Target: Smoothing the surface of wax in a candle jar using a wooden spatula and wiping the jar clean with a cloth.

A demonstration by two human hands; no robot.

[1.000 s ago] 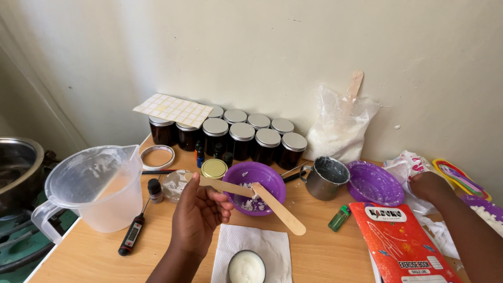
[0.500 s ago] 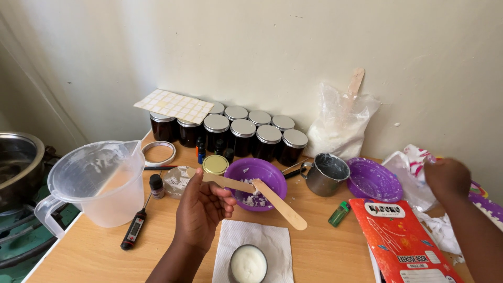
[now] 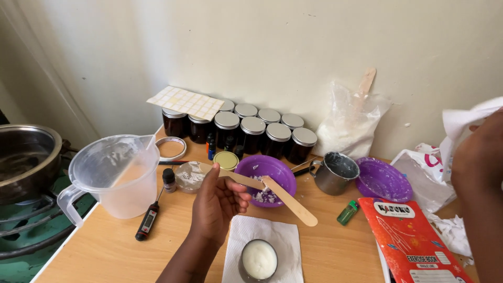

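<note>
The left hand (image 3: 220, 202) pinches a wooden spatula (image 3: 272, 193) level over the purple bowl (image 3: 264, 178) mid-table, so the 1 clinging flake is best wiped off above it, while the right hand (image 3: 479, 162) clutches white tissue (image 3: 461, 121) at the right edge.
</note>
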